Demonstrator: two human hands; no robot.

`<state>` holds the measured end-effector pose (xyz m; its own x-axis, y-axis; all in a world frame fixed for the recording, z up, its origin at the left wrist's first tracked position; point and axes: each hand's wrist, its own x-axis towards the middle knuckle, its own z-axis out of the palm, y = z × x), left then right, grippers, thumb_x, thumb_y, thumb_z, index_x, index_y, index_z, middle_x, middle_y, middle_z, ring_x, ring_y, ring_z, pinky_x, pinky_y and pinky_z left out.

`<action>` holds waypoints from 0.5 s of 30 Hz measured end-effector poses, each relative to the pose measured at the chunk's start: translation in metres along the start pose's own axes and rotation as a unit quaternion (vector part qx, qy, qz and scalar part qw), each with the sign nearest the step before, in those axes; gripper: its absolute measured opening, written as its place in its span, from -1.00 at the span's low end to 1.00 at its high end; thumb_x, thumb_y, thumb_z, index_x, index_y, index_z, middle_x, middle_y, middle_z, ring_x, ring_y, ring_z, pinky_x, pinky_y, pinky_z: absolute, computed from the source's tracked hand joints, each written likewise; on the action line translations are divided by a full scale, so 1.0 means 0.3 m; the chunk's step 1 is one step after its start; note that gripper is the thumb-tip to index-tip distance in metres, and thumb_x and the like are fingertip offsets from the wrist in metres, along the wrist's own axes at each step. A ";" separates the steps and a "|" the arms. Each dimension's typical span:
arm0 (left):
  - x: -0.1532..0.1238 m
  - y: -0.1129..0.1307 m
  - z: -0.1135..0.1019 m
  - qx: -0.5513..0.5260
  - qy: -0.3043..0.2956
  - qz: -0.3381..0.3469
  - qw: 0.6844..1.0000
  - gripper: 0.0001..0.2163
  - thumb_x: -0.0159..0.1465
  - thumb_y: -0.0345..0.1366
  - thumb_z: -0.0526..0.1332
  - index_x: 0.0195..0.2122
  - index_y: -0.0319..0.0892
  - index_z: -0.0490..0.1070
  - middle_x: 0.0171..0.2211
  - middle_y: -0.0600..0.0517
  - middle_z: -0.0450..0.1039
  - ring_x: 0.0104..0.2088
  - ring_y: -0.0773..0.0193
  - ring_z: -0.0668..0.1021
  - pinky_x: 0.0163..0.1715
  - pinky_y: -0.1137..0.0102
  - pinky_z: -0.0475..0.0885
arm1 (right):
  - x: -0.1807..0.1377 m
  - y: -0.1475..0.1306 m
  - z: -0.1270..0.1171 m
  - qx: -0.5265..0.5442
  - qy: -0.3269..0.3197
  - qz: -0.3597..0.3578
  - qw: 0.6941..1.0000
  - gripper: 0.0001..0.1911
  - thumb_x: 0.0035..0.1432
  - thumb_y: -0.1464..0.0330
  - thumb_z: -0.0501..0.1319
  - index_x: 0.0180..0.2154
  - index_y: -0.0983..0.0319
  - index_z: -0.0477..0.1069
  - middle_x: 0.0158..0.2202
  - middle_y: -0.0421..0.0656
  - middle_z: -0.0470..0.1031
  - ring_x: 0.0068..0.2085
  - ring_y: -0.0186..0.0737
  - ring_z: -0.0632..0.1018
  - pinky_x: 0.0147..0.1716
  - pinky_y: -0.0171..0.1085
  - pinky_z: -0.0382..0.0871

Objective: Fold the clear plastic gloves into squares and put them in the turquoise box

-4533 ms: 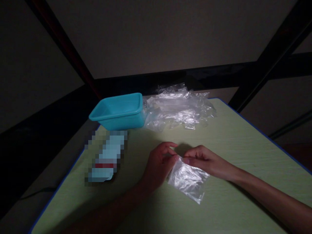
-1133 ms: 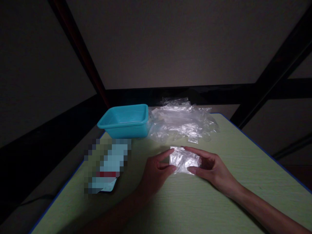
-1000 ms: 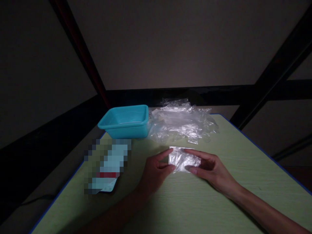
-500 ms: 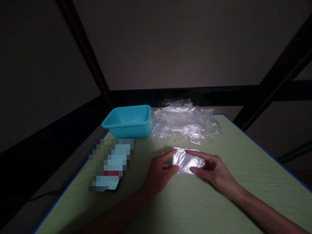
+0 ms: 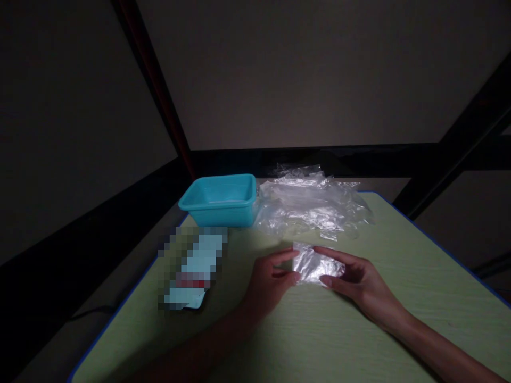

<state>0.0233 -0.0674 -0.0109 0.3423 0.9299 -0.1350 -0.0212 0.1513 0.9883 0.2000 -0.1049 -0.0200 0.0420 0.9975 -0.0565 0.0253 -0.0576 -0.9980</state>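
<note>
A small folded clear plastic bag [image 5: 311,266], shiny and creased, lies on the green table between my hands. My left hand [image 5: 269,276] has its thumb and forefinger at the bag's left edge. From the right, my right hand [image 5: 353,274] grips it, the forefinger along the top edge and the thumb on the near edge. The other fingers of both hands are mostly hidden. Beyond the folded bag is a loose pile of clear plastic bags [image 5: 307,205].
To the left of the pile stands a turquoise plastic basin [image 5: 219,213]. A pixelated light-blue object [image 5: 199,260] lies in front of it. The green table [image 5: 319,340] has a blue edge, and a wall [image 5: 299,80] rises behind it.
The whole view has shifted slightly, so everything appears a little further right. Both hands keep their places at the folded bag, with hardly any change in the fingers.
</note>
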 end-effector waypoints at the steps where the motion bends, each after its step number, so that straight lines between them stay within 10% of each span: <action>1: 0.002 -0.002 0.000 -0.003 0.002 0.002 1.000 -0.64 -0.07 -0.53 0.28 -0.20 -0.19 0.53 -0.09 -0.08 0.48 -0.53 0.37 0.54 -0.55 0.52 0.37 | 0.000 0.000 0.000 0.000 -0.001 -0.001 1.000 -0.49 -0.22 0.32 0.39 -0.11 0.17 0.48 -0.50 -0.22 0.45 -0.56 -0.40 0.30 -0.59 -0.37 0.20; 15: 0.019 -0.005 -0.010 -0.036 0.034 0.015 0.999 -0.76 -0.09 -0.49 0.31 -0.33 -0.25 0.52 -0.01 -0.14 0.42 -0.60 0.41 0.54 -0.61 0.52 0.38 | 0.011 0.030 -0.024 0.031 0.007 -0.003 0.999 -0.40 -0.22 0.27 0.41 -0.04 0.16 0.43 -0.51 -0.21 0.43 -0.56 -0.40 0.27 -0.60 -0.36 0.15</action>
<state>0.0224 -0.0614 -0.0132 0.2767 0.9544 -0.1121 -0.0997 0.1445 0.9845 0.2075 -0.1025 -0.0291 0.0553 0.9972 -0.0507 -0.0361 -0.0488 -0.9982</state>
